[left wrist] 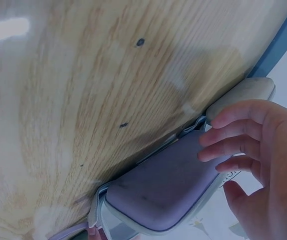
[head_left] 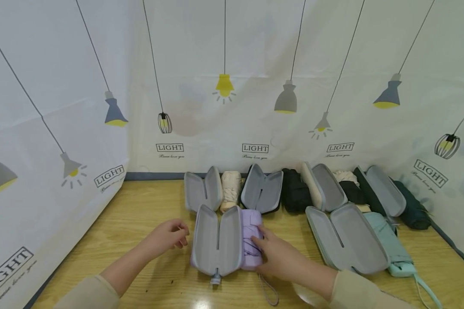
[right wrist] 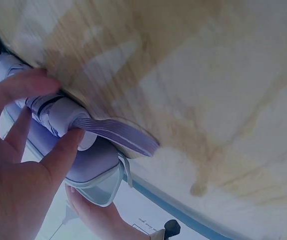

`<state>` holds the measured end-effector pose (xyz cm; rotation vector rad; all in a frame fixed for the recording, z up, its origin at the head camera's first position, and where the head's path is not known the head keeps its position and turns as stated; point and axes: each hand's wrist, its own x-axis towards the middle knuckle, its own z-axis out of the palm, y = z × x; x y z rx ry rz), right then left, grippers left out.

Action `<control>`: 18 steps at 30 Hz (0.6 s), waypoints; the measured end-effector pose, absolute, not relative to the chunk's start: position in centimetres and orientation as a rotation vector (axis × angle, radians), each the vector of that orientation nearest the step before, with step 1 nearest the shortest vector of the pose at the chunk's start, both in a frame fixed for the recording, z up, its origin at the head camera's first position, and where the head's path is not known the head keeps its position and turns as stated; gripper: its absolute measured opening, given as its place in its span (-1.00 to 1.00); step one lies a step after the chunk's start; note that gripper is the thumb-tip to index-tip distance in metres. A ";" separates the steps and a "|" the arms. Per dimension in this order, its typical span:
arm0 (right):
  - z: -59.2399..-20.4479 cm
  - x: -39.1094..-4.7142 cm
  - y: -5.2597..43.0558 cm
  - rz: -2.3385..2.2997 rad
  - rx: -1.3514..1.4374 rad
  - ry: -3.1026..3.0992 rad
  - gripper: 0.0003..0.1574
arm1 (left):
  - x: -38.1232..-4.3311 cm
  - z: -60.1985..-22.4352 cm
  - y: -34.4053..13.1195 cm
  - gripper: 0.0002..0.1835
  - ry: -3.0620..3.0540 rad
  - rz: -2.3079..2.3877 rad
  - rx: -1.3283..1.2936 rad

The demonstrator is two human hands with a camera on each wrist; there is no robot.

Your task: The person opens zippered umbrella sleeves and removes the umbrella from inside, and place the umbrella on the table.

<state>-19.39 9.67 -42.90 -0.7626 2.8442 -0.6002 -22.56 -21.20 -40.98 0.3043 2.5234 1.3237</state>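
Observation:
A purple folded umbrella (head_left: 249, 221) lies on the wooden table against the right side of an open umbrella case with grey lining (head_left: 205, 240). My right hand (head_left: 280, 255) grips the umbrella from its right side. In the right wrist view, the thumb is at the near end beside the striped purple strap (right wrist: 126, 134), while the fingers lie further along the folds. My left hand (head_left: 166, 238), holding nothing, hovers left of the case with loosely bent fingers. The left wrist view shows the case's purple outer shell (left wrist: 156, 185) beyond these fingers.
Behind stand open grey-lined cases (head_left: 195, 193) with a cream folded umbrella (head_left: 230, 189) and a black one (head_left: 295, 191). To the right are a larger open case (head_left: 361, 240), a mint umbrella (head_left: 388, 242) and a dark green one (head_left: 411, 206). A lamp-printed cloth (head_left: 201, 56) walls the table.

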 end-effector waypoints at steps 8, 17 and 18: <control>-43.3 -19.5 9.6 -0.364 -0.990 2.888 -0.13 | -22.6 -41.1 -21.1 -0.81 2.552 1.298 0.279; -43.9 -19.7 10.3 -0.250 -1.032 2.909 -0.17 | -22.0 -40.4 -20.7 -0.78 2.611 1.253 0.281; -43.8 -19.7 10.5 -0.257 -1.029 2.905 -0.18 | -21.9 -40.3 -20.6 -0.78 2.625 1.236 0.283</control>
